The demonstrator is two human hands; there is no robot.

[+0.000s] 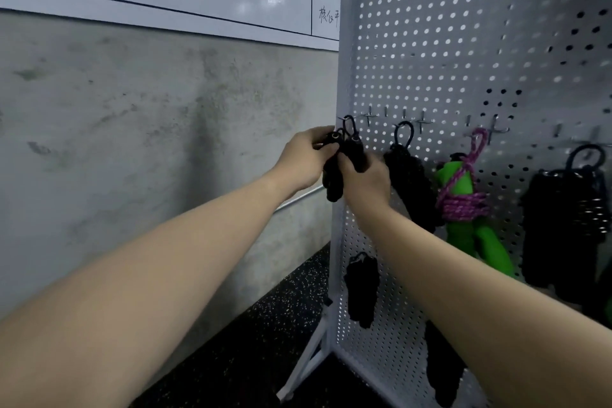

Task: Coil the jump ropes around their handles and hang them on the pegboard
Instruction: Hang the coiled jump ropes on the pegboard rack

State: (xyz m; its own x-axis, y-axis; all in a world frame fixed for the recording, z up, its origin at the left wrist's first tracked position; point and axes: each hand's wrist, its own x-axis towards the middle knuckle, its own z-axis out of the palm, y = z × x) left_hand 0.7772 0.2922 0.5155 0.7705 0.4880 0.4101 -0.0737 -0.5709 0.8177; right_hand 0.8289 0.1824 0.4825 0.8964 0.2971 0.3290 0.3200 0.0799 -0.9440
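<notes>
We are gripping a black jump rope [344,159] with both hands at the left edge of the white pegboard [430,43]: our left hand [303,159] is curling round one handle, our right hand [367,182] round the other, while its loop is sitting over a hook [342,118]. Other coiled ropes are hanging just beside it.

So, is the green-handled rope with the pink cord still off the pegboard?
No, the green-handled jump rope wrapped in pink cord hangs by its loop from a hook on the white perforated pegboard.
</notes>
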